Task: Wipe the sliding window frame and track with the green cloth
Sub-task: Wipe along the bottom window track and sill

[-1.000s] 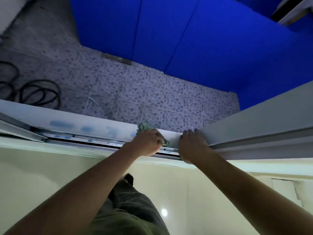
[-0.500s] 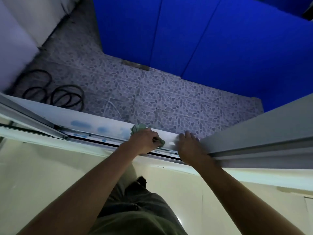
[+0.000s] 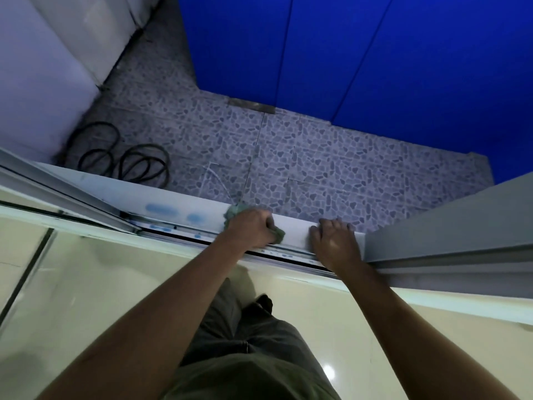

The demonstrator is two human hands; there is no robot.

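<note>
green cloth [image 3: 278, 234]: soft, light, bunched; on the window frame [image 3: 294, 230] beside the track [image 3: 184, 230], near centre. left hand [image 3: 250, 228] grip closed round it; likely best held wadded. right hand [image 3: 334, 241] flat on the frame, fingers straight, holding nothing.

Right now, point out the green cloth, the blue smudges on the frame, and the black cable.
green cloth [image 3: 279, 234], head view, corner beside the knuckles.
blue smudges [image 3: 161, 209], head view, the larger smudge.
black cable [image 3: 144, 166], head view, right-hand coil.
</note>
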